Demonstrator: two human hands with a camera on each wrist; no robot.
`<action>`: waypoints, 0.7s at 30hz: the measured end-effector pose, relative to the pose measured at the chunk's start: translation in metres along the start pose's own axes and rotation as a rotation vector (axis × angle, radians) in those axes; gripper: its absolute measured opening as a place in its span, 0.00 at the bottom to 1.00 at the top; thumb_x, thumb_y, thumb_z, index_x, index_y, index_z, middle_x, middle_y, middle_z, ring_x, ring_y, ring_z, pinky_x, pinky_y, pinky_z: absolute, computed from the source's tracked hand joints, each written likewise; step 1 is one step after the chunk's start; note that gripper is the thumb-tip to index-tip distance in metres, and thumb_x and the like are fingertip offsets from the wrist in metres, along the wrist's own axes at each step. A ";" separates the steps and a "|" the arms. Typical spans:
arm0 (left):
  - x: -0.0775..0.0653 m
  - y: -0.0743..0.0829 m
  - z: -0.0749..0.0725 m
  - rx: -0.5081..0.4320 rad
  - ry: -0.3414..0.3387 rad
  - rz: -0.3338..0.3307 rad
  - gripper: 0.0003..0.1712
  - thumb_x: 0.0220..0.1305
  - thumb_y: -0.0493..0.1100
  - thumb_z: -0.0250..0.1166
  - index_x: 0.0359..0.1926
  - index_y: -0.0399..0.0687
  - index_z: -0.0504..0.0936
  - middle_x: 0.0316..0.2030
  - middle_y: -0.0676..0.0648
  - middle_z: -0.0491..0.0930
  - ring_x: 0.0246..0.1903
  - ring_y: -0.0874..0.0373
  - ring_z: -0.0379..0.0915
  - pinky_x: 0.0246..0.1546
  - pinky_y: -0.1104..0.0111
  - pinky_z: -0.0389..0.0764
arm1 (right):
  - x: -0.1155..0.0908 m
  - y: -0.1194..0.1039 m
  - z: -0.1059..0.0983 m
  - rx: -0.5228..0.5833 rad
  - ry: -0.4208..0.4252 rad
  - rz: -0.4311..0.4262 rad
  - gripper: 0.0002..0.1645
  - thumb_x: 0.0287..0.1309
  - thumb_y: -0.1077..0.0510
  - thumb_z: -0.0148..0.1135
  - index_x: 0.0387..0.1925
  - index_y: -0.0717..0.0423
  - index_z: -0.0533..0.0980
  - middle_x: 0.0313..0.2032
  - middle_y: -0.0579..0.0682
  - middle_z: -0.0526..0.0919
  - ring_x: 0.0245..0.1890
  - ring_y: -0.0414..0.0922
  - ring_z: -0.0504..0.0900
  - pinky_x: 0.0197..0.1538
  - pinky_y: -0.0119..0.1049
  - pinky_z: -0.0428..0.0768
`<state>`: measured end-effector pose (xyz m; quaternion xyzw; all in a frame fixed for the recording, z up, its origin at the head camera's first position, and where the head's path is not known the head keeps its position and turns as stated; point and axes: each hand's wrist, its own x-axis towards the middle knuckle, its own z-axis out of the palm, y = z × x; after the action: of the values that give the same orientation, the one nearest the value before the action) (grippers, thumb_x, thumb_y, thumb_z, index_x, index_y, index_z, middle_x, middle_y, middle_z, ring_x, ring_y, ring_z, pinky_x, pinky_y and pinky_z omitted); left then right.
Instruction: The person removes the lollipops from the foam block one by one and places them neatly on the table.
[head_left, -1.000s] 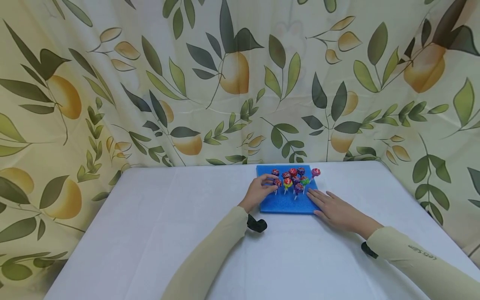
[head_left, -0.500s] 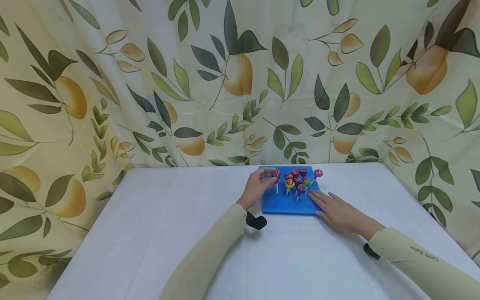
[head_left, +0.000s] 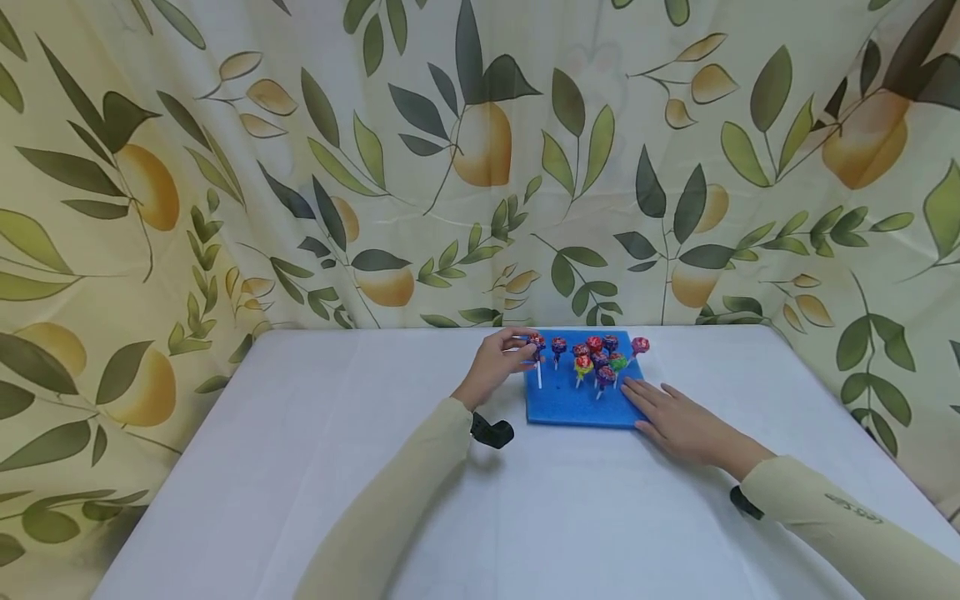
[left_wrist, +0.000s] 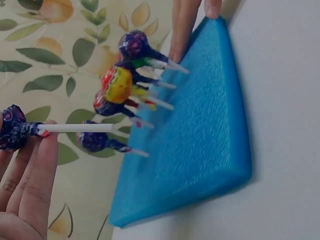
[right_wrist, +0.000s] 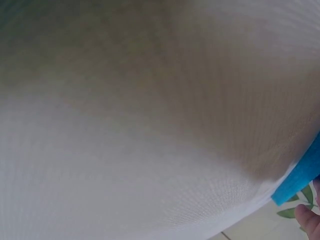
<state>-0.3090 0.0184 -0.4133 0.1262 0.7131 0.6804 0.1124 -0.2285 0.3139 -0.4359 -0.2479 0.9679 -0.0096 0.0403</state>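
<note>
My left hand [head_left: 491,362] pinches a dark purple-wrapped lollipop [left_wrist: 14,127] by its head, above the left edge of a blue foam board [head_left: 570,410]. In the left wrist view its whole white stick [left_wrist: 82,128] shows, free of the board. Several wrapped lollipops stand by their sticks in the board, among them a yellow-and-red one [left_wrist: 117,85] and a dark one [head_left: 558,346] nearest the held lollipop. My right hand [head_left: 675,425] rests with straight fingers on the board's right edge.
A white cloth covers the table [head_left: 360,467] under the board. Behind it hangs a curtain [head_left: 315,167] printed with fruit and leaves. A pink lollipop [head_left: 640,345] leans out at the board's right edge.
My left hand has pulled a lollipop up out of the board and carried it to the left, past another standing one. My right hand has stayed on the board's edge.
</note>
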 end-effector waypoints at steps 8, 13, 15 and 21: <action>-0.001 0.001 -0.024 -0.002 0.010 -0.023 0.19 0.66 0.39 0.58 0.57 0.42 0.74 0.51 0.36 0.77 0.48 0.45 0.80 0.51 0.55 0.78 | 0.000 0.000 0.001 -0.006 0.002 -0.006 0.37 0.66 0.47 0.50 0.69 0.63 0.56 0.70 0.63 0.56 0.69 0.62 0.55 0.68 0.63 0.54; 0.002 -0.003 -0.037 -0.015 0.038 -0.052 0.19 0.66 0.37 0.58 0.57 0.41 0.74 0.51 0.35 0.78 0.47 0.46 0.80 0.46 0.61 0.81 | 0.000 0.002 0.001 -0.007 0.003 -0.006 0.37 0.66 0.47 0.49 0.69 0.63 0.56 0.70 0.63 0.57 0.69 0.62 0.55 0.68 0.62 0.54; 0.005 -0.009 -0.041 -0.012 0.058 -0.061 0.19 0.66 0.37 0.58 0.57 0.41 0.74 0.50 0.36 0.78 0.46 0.48 0.81 0.44 0.64 0.82 | 0.000 0.002 0.001 -0.015 0.005 -0.006 0.37 0.66 0.46 0.49 0.69 0.63 0.56 0.70 0.63 0.57 0.69 0.62 0.55 0.68 0.62 0.54; 0.007 -0.017 -0.051 0.019 0.093 -0.093 0.18 0.65 0.36 0.58 0.55 0.37 0.75 0.49 0.34 0.78 0.41 0.51 0.82 0.46 0.60 0.81 | 0.000 0.001 0.001 -0.020 0.010 -0.007 0.37 0.66 0.47 0.49 0.68 0.63 0.56 0.69 0.63 0.57 0.69 0.62 0.56 0.68 0.62 0.55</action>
<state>-0.3326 -0.0278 -0.4278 0.0621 0.7290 0.6729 0.1096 -0.2288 0.3144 -0.4369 -0.2517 0.9672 -0.0015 0.0330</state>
